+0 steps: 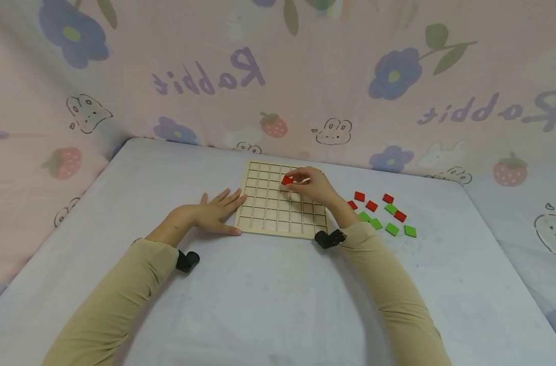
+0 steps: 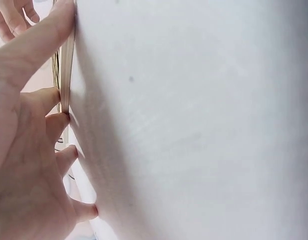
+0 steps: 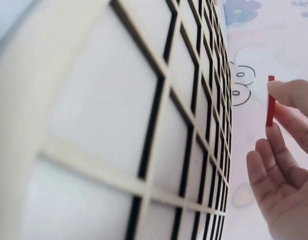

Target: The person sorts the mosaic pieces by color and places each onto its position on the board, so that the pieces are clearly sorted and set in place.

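Observation:
A pale wooden grid board (image 1: 270, 224) with square cells lies on the white table. My right hand (image 1: 315, 186) pinches a red square tile (image 1: 287, 180) between thumb and fingers, over the far middle cells. In the right wrist view that tile (image 3: 270, 101) stands edge-on, apart from the grid. My left hand (image 1: 213, 213) is spread flat at the board's left side, thumb at the near left corner and fingertips at the edge. The left wrist view shows the fingers (image 2: 56, 125) straight, right against the board's side (image 2: 67, 75).
Right of the board lie loose red tiles (image 1: 359, 196) and green tiles (image 1: 410, 232), several of each, some touching. Black wrist cameras (image 1: 187, 261) are strapped at both cuffs. A printed cloth (image 1: 296, 91) hangs behind the table.

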The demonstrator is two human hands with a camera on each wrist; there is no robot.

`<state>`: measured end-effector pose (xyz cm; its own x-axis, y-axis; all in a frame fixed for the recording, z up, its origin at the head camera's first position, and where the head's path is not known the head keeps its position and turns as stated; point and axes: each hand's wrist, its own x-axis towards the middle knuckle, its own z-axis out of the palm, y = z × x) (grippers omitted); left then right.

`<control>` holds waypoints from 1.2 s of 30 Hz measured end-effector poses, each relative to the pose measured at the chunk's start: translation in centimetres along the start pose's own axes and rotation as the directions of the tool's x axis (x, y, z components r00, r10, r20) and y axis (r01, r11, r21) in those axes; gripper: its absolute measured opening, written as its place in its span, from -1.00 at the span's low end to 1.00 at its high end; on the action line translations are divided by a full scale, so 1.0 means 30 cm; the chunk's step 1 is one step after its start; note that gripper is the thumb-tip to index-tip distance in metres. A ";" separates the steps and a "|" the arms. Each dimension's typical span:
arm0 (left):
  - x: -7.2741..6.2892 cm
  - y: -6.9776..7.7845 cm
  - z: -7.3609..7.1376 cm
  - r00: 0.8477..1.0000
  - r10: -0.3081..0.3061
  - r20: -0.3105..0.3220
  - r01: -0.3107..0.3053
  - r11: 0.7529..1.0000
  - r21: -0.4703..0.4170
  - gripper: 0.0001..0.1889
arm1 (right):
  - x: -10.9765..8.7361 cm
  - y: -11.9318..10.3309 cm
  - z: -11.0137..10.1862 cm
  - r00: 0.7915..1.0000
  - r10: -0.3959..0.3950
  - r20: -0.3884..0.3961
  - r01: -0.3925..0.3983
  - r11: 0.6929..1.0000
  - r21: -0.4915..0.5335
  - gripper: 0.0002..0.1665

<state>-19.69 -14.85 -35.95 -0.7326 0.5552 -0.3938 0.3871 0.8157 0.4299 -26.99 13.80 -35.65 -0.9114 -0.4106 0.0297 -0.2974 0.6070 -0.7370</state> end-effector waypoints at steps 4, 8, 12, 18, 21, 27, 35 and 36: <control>0.000 0.002 -0.001 1.000 0.000 0.000 0.000 1.000 0.005 -0.01 | 0.010 -0.006 0.007 1.000 -0.004 0.004 0.004 1.000 0.002 -0.60; 0.001 0.002 0.001 1.000 -0.003 0.001 0.003 1.000 0.012 -0.01 | 0.025 -0.008 0.017 1.000 -0.020 0.015 0.020 1.000 0.018 -0.61; 0.002 0.001 0.003 1.000 -0.003 0.000 0.003 1.000 0.013 -0.01 | 0.043 -0.013 0.033 0.999 -0.029 0.022 0.028 1.000 0.012 -0.60; 0.006 0.000 0.003 1.000 -0.004 0.001 0.004 1.000 0.015 -0.01 | 0.068 -0.027 0.061 1.000 -0.016 0.026 0.017 1.000 -0.019 -0.61; 0.007 0.001 0.002 1.000 0.000 -0.002 0.000 1.000 0.013 -0.01 | 0.077 -0.034 0.073 0.999 -0.004 0.035 0.004 1.000 -0.015 -0.61; 0.007 -0.003 -0.002 1.000 -0.008 -0.004 0.008 1.000 0.029 -0.01 | 0.093 -0.045 0.093 0.999 -0.011 0.033 0.012 1.000 -0.013 -0.61; 0.008 -0.006 -0.001 1.000 -0.008 -0.003 0.008 0.999 0.035 -0.01 | 0.115 -0.065 0.125 0.999 0.013 0.040 -0.014 1.000 0.007 -0.61; 0.008 -0.005 -0.001 1.000 -0.006 -0.004 0.007 0.999 0.033 -0.01 | 0.118 -0.067 0.130 0.999 0.017 0.044 -0.017 1.000 0.007 -0.61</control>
<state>-19.94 -14.86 -36.08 -0.7370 0.5493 -0.3937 0.4008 0.8243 0.3999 -28.51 8.48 -36.69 -0.9030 -0.4294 -0.0123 -0.2796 0.6093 -0.7420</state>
